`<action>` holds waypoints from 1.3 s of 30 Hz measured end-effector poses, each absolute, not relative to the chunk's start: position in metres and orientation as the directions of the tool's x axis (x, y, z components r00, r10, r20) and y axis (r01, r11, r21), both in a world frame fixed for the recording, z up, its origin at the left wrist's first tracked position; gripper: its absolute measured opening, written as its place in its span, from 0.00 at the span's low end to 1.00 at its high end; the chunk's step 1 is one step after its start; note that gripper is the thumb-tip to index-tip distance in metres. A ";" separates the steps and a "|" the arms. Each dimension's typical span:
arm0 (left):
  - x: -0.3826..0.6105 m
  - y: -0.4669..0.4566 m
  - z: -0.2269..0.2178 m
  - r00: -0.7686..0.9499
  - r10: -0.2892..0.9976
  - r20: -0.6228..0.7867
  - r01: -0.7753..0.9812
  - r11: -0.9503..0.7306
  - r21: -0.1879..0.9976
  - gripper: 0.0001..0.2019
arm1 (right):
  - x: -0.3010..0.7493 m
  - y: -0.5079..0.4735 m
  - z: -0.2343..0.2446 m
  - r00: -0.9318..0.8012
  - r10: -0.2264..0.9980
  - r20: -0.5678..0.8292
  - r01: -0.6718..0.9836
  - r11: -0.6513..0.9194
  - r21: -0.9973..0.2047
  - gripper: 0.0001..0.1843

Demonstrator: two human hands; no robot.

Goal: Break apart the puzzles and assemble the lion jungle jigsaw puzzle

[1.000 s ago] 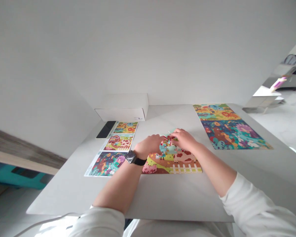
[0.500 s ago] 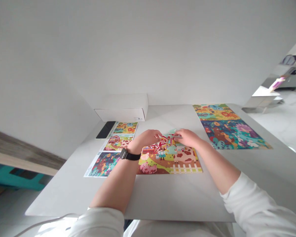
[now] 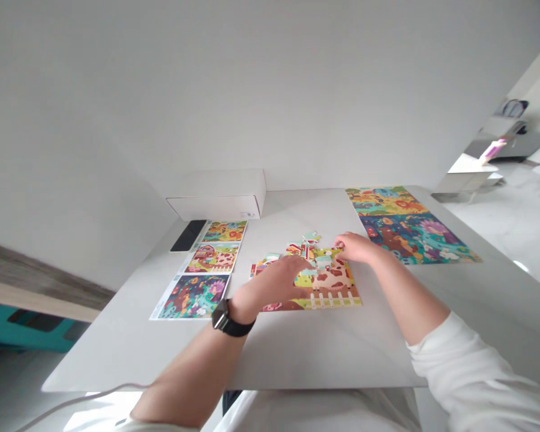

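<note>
A partly assembled farm jigsaw puzzle [image 3: 328, 282] lies in the middle of the white table [image 3: 117, 354], with a cow-patterned area and a white fence showing. My left hand [image 3: 274, 281] lies over the puzzle's left part, fingers extended, and hides the pieces beneath it. My right hand [image 3: 356, 247] rests at the puzzle's far right edge, its fingertips against a cluster of loose, colourful pieces [image 3: 309, 245]. I cannot tell whether those fingertips grip a piece.
A white box [image 3: 218, 198] and a black phone [image 3: 188, 235] stand at the table's far left. Several printed picture cards [image 3: 211, 258] lie next to them. A large colourful puzzle [image 3: 407, 225] lies at the far right. The table's edge runs near my body.
My left hand has moved nearer to me and onto the puzzle, covering the red barn pieces. My right hand has shifted slightly right along the loose pieces.
</note>
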State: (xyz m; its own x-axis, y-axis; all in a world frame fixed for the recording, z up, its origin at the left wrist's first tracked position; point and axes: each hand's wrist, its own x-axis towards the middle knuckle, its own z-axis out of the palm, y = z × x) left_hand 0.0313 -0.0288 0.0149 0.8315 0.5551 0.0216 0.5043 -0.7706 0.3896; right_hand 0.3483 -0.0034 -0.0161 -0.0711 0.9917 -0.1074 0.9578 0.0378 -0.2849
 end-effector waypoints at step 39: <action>0.066 -0.057 -0.027 0.921 0.368 0.127 0.312 -0.894 0.322 0.20 | 0.330 -0.026 -0.029 0.072 0.997 0.014 0.323 -0.010 -0.946 0.24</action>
